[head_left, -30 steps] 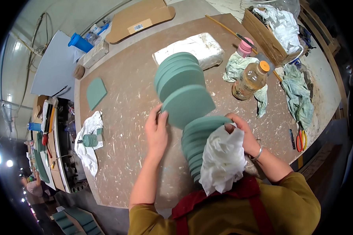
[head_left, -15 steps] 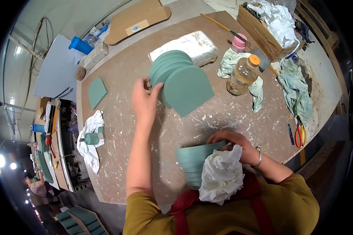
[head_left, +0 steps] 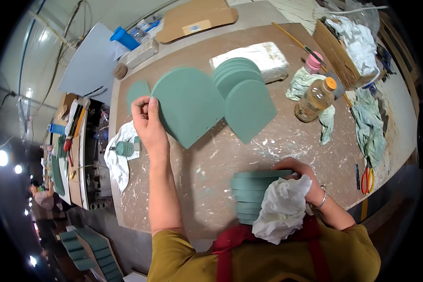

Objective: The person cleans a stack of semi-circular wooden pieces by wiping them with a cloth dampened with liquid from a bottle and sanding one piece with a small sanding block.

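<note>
My left hand [head_left: 149,120] pinches the left edge of a flat green panel [head_left: 188,105], rounded at one end and pointed at the other. The panel is raised, and its right edge overlaps the view of a fanned pile of similar panels [head_left: 251,108]. Near my body stands a stack of thick green pieces [head_left: 249,197]. The bent fingers of my right hand [head_left: 303,174] lie at the far right of its top. A crumpled white cloth [head_left: 282,209] hangs from that hand, covering part of the stack; its fingertips are partly hidden.
Another green panel [head_left: 138,91] lies behind my left hand. A white wrapped block [head_left: 268,61] is behind the pile. To the right are an orange-capped bottle [head_left: 315,99], a pink bottle [head_left: 313,62], scissors [head_left: 367,178] and a box of rags [head_left: 338,51]. A white cloth [head_left: 120,164] lies left.
My left hand has lifted one green panel from the pile and carried it left. The view has shifted, while my right hand stays by the stack with the white cloth.
</note>
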Available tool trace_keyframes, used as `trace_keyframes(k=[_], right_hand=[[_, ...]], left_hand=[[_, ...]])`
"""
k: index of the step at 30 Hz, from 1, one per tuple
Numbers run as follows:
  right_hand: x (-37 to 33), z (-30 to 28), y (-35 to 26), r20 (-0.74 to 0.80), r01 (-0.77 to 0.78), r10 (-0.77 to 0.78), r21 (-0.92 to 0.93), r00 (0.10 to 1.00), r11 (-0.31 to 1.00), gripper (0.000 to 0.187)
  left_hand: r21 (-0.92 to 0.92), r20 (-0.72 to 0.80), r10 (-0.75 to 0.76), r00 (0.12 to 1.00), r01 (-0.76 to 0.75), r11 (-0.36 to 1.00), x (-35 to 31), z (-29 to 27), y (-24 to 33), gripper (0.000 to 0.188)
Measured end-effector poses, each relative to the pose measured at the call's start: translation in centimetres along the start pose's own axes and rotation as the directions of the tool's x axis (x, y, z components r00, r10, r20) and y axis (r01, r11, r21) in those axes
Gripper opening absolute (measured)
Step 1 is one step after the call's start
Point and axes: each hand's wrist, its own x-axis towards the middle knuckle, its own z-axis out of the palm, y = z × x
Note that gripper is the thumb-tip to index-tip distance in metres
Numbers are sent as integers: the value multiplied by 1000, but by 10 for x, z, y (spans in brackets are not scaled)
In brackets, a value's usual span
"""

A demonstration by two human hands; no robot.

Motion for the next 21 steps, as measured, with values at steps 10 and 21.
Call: trace_keyframes(k=[10, 21], right_hand=[[3, 10, 9, -61, 238, -237, 3, 970, 971, 19], [-2, 10, 30, -241, -6, 57, 206, 969, 979, 24]], left_hand=[[-227, 14, -259, 966, 256, 940, -25, -56, -20, 15], [5, 30, -595, 803, 595, 804, -76, -105, -149, 22]])
